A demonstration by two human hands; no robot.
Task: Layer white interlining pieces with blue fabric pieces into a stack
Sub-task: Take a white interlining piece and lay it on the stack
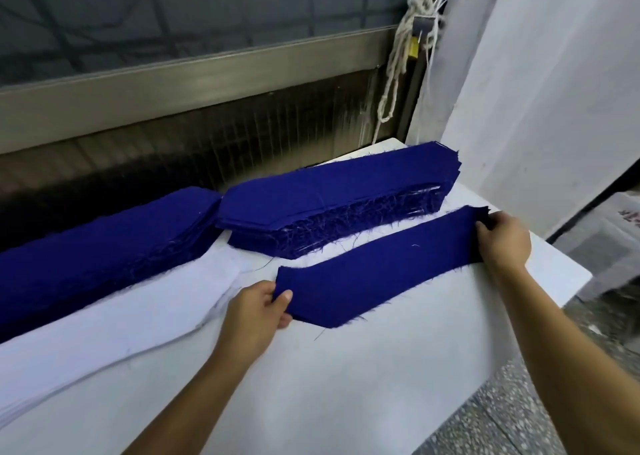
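White tabletop (346, 385) spreads under a single blue fabric piece (377, 267) stretched between both hands. The left hand (256, 311) pinches one end, thumb on top; the right hand (504, 243) grips the other. Just beyond the hands sits a blue stack (332, 205). Left of the left hand lie white interlining pieces (104, 326) and a second blue stack (104, 246).

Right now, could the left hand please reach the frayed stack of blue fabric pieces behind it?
Probably yes: nothing blocks the frayed blue stack, though the left hand pinches one blue fabric piece.
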